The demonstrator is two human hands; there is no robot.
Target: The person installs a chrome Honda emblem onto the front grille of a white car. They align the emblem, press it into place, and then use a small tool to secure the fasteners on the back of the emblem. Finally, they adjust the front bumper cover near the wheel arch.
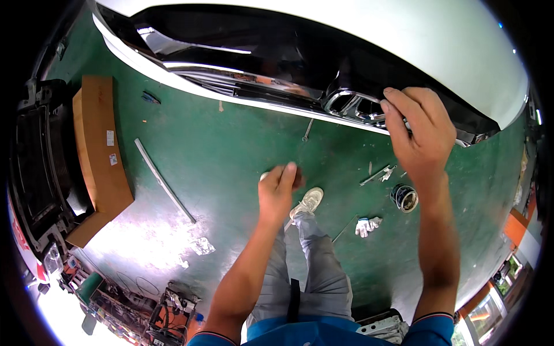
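A white car's front end curves across the top, with a glossy black grille panel (242,34) and chrome trim. My right hand (424,130) is raised at the grille, its thumb and fingertips brought together beside the chrome emblem (350,105). Whatever lies between those fingertips is too small or hidden to make out. Lower and nearer to me, my left hand (277,190) hangs over the floor, curled closed with the thumb on top and apart from the car. Its palm side is hidden, so any thing in it cannot be made out.
Below lie a wrench (308,130), a white glove (368,226), an open can (404,198) and a ratchet-like tool (376,175) on the green floor. A long grey strip (164,180) and a cardboard box (107,155) are at left. Cluttered tools (127,308) fill the lower left.
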